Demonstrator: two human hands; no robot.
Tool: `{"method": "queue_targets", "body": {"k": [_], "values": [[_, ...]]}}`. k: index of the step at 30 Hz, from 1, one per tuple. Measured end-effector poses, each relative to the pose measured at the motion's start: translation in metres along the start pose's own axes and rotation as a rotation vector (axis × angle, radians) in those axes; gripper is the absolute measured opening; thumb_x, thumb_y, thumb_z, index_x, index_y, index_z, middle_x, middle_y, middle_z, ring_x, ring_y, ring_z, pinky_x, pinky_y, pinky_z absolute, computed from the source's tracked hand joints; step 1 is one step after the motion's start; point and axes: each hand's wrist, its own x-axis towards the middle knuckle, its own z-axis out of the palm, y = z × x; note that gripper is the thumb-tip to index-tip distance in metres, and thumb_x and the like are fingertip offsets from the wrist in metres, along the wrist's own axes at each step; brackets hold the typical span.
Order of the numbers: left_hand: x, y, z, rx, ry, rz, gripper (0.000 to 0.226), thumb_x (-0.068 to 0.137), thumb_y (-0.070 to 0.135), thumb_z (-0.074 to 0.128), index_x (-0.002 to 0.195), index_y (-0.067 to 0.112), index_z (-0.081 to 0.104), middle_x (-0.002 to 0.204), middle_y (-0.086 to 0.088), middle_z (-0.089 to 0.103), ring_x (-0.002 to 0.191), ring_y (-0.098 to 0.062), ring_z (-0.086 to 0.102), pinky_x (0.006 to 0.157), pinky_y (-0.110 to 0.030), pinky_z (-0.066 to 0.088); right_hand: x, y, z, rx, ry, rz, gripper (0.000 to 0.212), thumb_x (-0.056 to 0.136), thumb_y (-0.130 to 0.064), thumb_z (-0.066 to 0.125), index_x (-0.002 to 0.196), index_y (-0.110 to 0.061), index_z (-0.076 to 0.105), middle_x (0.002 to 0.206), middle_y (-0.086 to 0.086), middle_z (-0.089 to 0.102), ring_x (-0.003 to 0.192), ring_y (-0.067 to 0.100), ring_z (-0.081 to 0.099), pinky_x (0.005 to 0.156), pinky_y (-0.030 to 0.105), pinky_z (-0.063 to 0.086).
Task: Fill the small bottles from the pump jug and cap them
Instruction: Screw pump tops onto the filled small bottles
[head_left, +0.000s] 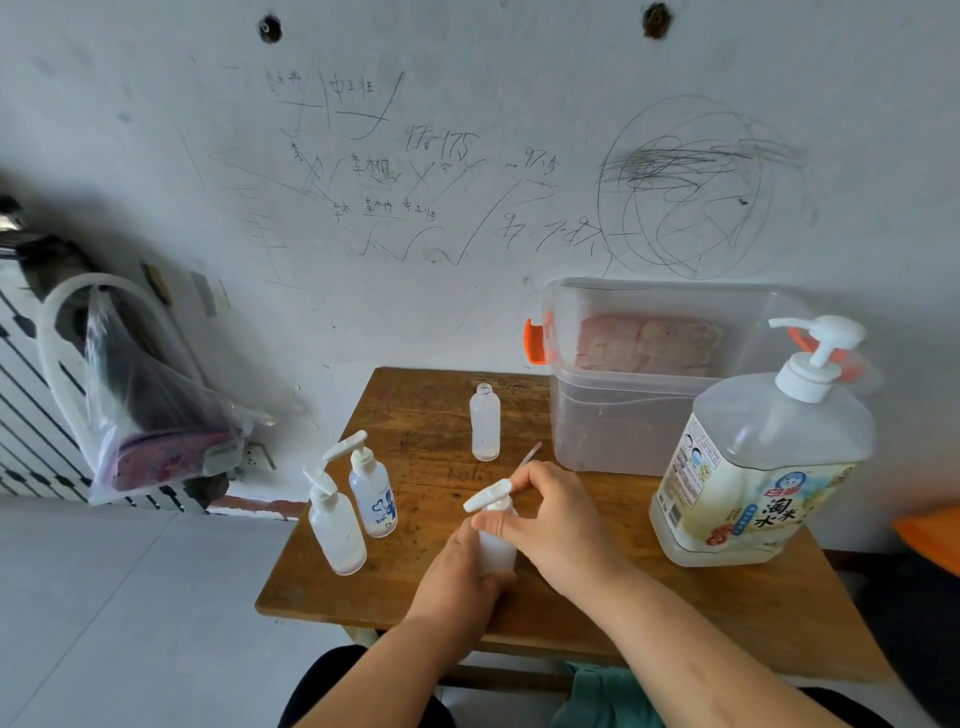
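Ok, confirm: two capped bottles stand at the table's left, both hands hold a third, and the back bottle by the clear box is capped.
Not capped: the head view shows the back bottle by the clear box with a bare neck. The rest stands: two capped bottles at the left of the table, left hand and right hand holding a third bottle.

On the table (701, 613), left of the jug (753, 467), the left hand (457, 577) grips a bottle (497, 548) upright while the right hand (556, 514) pinches its pump cap (488, 496). Farther left of the jug stand a plain capped bottle (335, 525) and a printed bottle (371, 493), also capped. An uncapped bottle (485, 423) stands back-left of the jug, and a clear box (623, 405) sits just behind it.
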Motion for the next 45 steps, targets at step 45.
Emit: {"method": "queue_targets", "body": {"k": [45], "values": [[-0.0007,-0.0008,0.0012,-0.021,-0.004,0.001,0.065,0.088,0.023,0.067,0.143,0.034,0.034,0.139,0.011,0.052,0.127,-0.01,0.05,0.11,-0.034,0.04,-0.0018,-0.004,0.0005,-0.029,0.026,0.035,0.031,0.076,-0.047,0.073,0.096,-0.033,0.054,0.109,-0.011,0.054,0.098,0.004,0.052,0.078,0.014,0.044]]}}
